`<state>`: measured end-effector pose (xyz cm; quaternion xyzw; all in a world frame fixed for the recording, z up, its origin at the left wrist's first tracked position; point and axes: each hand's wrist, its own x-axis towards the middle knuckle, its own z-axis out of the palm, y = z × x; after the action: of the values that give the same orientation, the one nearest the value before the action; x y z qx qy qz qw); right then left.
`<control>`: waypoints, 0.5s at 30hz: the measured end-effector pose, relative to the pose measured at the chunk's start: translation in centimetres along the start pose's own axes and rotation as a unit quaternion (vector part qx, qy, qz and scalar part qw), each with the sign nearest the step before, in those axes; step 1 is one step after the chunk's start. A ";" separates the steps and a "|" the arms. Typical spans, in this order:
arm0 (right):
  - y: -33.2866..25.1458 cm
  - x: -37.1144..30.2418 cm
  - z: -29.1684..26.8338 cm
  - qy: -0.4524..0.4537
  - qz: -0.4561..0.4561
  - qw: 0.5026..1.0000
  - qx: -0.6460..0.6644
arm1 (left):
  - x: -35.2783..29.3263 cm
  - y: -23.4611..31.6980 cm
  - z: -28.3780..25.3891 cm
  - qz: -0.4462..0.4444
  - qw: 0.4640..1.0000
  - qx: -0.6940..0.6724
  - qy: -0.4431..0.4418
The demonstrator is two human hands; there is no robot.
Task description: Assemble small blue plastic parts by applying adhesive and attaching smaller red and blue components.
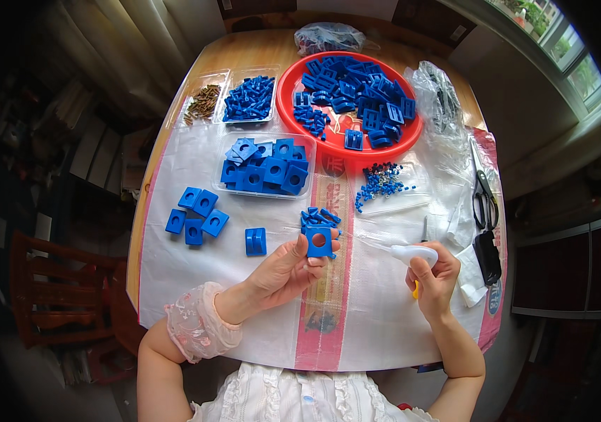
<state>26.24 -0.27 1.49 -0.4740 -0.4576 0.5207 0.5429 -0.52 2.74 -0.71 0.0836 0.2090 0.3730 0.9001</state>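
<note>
- The blue holed plate (320, 252) is upright over the desk (248, 50), just in front of a small pile of blue parts (321, 216).
- The left hand (288, 270) pinches this plate between thumb and fingers.
- The right hand (438, 278) is curled around a white squeeze bottle (413, 253), its thin nozzle pointing left toward the plate; something yellow (416, 290) shows beneath the fingers.
- Left of the left hand: a single blue bracket (255, 242), then five blue squares (203, 203).
- Farther back: a clear tub (265, 195) of blue squares and a red tray (286, 95) of blue pieces.
</note>
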 end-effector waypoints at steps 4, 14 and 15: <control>-0.1 0.0 0.1 0.002 0.001 1.000 -0.009 | 0.0 0.0 -0.1 0.000 1.000 0.002 0.001; -0.1 0.0 0.1 0.005 -0.002 1.000 -0.019 | 0.1 0.0 -0.4 0.000 1.000 -0.020 -0.012; 0.0 0.0 0.1 0.006 -0.003 1.000 -0.019 | 0.1 0.0 -0.2 -0.002 1.000 -0.015 -0.005</control>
<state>26.17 -0.25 1.55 -0.4857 -0.4655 0.5079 0.5380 -0.57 2.80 -0.94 0.0719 0.1991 0.3740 0.9029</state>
